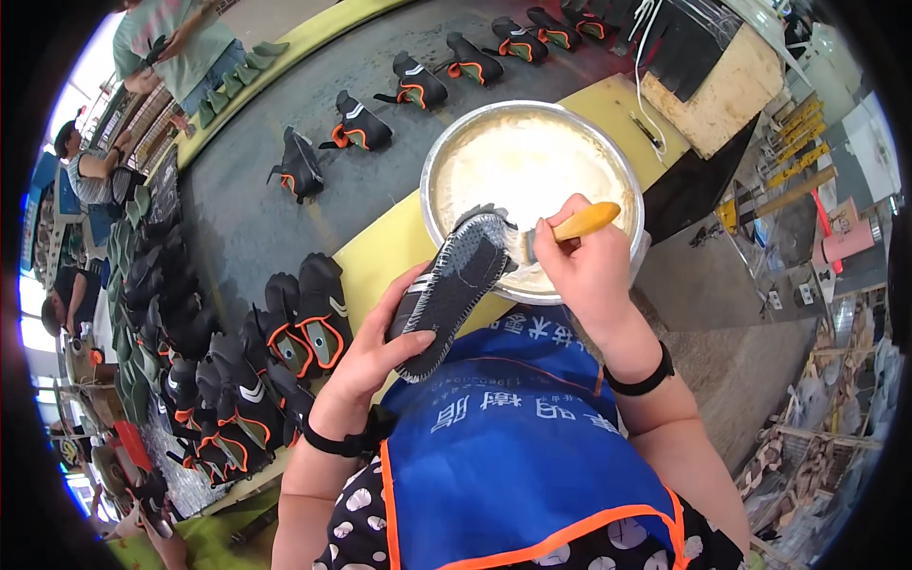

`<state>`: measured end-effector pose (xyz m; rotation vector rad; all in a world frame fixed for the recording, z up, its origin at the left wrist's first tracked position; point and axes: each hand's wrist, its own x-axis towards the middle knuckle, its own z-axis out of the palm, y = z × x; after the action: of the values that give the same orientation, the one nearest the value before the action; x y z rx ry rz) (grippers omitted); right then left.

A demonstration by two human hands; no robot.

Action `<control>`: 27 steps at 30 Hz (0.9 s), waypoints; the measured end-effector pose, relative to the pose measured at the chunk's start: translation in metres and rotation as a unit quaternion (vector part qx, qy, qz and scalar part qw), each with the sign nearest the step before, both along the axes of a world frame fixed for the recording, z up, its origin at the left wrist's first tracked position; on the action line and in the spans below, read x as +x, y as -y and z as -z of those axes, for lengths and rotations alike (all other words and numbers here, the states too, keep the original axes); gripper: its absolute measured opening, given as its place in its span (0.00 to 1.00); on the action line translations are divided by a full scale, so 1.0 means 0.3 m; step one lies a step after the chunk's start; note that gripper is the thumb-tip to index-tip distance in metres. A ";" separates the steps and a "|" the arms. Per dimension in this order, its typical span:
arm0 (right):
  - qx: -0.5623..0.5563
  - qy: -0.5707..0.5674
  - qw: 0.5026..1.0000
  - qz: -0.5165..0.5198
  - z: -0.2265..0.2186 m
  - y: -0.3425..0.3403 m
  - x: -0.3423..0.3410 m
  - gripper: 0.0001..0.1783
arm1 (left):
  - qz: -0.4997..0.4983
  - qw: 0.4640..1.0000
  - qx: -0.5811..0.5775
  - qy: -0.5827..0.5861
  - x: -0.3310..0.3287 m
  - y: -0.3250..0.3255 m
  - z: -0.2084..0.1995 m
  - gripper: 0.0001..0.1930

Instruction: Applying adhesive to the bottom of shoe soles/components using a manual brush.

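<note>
My left hand (380,347) grips a black shoe upper (456,275) by its side, its stitched bottom turned up toward me. White zigzag stitching runs round the edge of that bottom. Between the fingers of my right hand (584,261) is a brush (587,220) with a yellow wooden handle. Its pale bristles touch the rim of the upper at the far end, where a wet whitish film shows. Just beyond both hands stands a round metal basin (440,171) holding a creamy white liquid (532,171).
A dark conveyor belt (237,223) with yellow edges carries a row of black shoe uppers (356,123) with orange trim. More uppers (237,399) are heaped at the left. Across the belt, a person (176,47) stands. A wooden board (717,90) and white cable lie at the right.
</note>
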<state>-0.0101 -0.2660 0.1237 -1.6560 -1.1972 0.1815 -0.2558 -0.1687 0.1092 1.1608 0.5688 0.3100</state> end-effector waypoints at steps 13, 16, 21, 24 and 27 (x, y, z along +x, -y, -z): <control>0.072 -0.082 0.994 0.011 0.011 0.047 -0.127 0.09 | -0.040 0.998 0.025 0.044 0.034 0.017 0.056 0.45; 0.048 -0.054 0.997 -0.004 -0.008 0.060 -0.115 0.10 | -0.028 0.995 0.090 0.039 0.038 0.010 0.058 0.45; 0.008 -0.037 0.997 0.065 -0.009 0.006 0.001 0.11 | 0.015 0.971 0.236 0.022 0.026 0.001 0.041 0.44; 0.013 0.027 0.997 0.077 -0.005 -0.016 0.046 0.10 | 0.037 0.955 0.296 0.004 0.022 0.003 0.032 0.44; 0.106 0.030 0.994 0.028 -0.005 -0.033 0.068 0.09 | 0.041 0.962 0.269 0.015 0.021 0.001 0.032 0.44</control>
<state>0.0102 -0.2562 0.1253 -1.5158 -1.1712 -0.0311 -0.2495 -0.1688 0.0997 1.6970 0.4173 0.4249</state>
